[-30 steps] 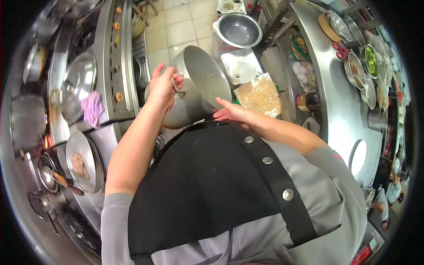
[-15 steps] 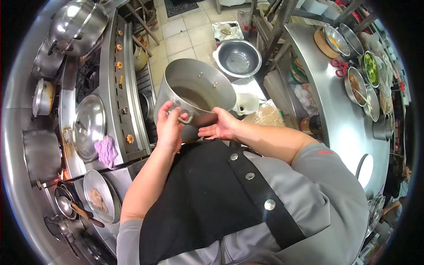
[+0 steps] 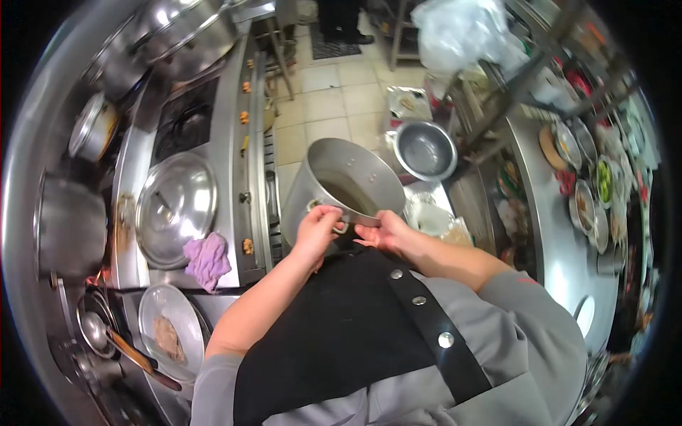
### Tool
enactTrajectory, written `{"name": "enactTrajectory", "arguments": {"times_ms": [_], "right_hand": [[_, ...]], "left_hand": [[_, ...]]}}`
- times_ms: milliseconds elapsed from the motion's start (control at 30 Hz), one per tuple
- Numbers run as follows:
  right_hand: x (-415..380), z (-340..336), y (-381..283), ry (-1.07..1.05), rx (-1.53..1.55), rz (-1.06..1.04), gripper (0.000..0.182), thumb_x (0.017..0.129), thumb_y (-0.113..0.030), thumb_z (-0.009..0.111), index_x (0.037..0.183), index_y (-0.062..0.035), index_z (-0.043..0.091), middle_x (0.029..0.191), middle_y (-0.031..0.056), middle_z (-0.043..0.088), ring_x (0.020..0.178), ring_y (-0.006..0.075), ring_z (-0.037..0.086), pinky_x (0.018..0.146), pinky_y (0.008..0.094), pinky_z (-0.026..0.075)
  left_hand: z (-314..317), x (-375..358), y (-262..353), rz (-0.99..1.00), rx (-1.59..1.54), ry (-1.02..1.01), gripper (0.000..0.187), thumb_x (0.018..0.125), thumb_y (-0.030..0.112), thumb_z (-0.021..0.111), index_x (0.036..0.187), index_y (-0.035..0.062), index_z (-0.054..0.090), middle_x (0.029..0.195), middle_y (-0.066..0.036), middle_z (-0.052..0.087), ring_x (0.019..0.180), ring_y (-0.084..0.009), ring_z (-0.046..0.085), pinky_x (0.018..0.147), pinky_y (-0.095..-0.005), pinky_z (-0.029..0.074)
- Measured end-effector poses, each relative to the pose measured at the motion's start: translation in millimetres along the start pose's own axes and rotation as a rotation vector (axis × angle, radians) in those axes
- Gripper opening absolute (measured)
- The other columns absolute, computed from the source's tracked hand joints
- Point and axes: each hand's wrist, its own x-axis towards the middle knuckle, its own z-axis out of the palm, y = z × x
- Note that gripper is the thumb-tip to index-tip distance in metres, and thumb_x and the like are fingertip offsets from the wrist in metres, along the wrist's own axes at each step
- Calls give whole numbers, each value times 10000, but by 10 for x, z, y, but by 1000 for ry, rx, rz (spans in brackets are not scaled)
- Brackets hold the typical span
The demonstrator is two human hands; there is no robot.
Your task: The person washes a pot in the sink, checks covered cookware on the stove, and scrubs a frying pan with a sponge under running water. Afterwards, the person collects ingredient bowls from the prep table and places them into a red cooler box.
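A large metal stockpot (image 3: pixel 293 206) stands tilted toward me, with some brownish liquid at its bottom. At its near side, my left hand (image 3: pixel 317 234) is closed around the loop handle and the edge beside it. To the right, my right hand (image 3: pixel 387 232) grips the rim, thumb on top and the other fingers under the pot's side. The pot's base is hidden behind its wall and my hands.
On the left, a stove holds a large round lid (image 3: pixel 176 211) and a purple cloth (image 3: pixel 207 261). Beyond the pot sits a metal basin (image 3: pixel 425 150). A steel counter (image 3: pixel 568 284) with bowls runs along the right. Another person's legs (image 3: pixel 339 20) show at the far end.
My view has shifted, so the pot and both hands appear lower and further right. My hands are closer together on the rim. A person's legs and a clear plastic bag have come into view.
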Motion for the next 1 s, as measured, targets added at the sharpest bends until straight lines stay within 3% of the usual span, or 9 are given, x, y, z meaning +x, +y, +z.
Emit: {"name": "enactTrajectory", "arguments": {"times_ms": [67, 333, 567, 667, 767, 867, 1000], "right_hand": [[112, 17, -53, 11, -2, 11, 375, 960, -225, 312, 1194, 34, 451, 977, 219, 598, 845, 327, 657, 822, 631, 538], [336, 529, -334, 36, -108, 63, 428, 975, -313, 308, 1158, 34, 480, 1004, 210, 601, 904, 347, 649, 824, 576, 538], [471, 847, -1008, -100, -335, 241, 781, 917, -655, 375, 1218, 61, 460, 1169, 250, 579, 1022, 380, 635, 872, 527, 527], [549, 891, -1263, -317, -395, 353, 843, 908, -702, 343, 1220, 73, 454, 1195, 259, 562, 1063, 411, 617, 926, 537, 498], [753, 1039, -1422, -377, -409, 420, 842, 912, -692, 322, 1215, 83, 452, 1216, 268, 549, 1126, 448, 581, 986, 559, 451], [831, 1092, -1436, -363, -398, 338, 826, 926, -660, 299, 1242, 90, 442, 1224, 273, 549, 1170, 449, 558, 1017, 570, 420], [686, 1290, -1519, -273, -416, 296, 789, 938, -626, 286, 1267, 79, 419, 1192, 254, 565, 1176, 397, 568, 1028, 555, 414]], "left_hand": [[-81, 62, 40, 1, -7, -13, 195, 936, 272, 610, 1043, 108, 606, 897, -13, 626, 848, -106, 598, 741, -261, 466], [-274, 480, 224, -19, -26, 72, 215, 940, 312, 626, 996, 106, 600, 870, -1, 612, 832, -98, 587, 734, -256, 470], [-143, 987, 779, -42, -117, 174, 245, 944, 349, 625, 998, 112, 597, 904, 8, 603, 863, -96, 586, 750, -264, 465], [-50, 1212, 910, -21, -174, 218, 274, 939, 359, 629, 1016, 97, 604, 905, 7, 592, 850, -96, 580, 729, -257, 464], [89, 1429, 855, -42, -143, 229, 323, 914, 386, 659, 1025, 85, 617, 887, -9, 584, 849, -105, 571, 721, -258, 470], [199, 1448, 969, -119, -123, 302, 376, 872, 412, 707, 1002, 67, 633, 862, -35, 588, 735, -124, 564, 632, -279, 493], [339, 1726, 812, -113, -159, 304, 397, 856, 437, 724, 947, 59, 641, 832, -50, 601, 636, -131, 556, 535, -305, 494]]}}
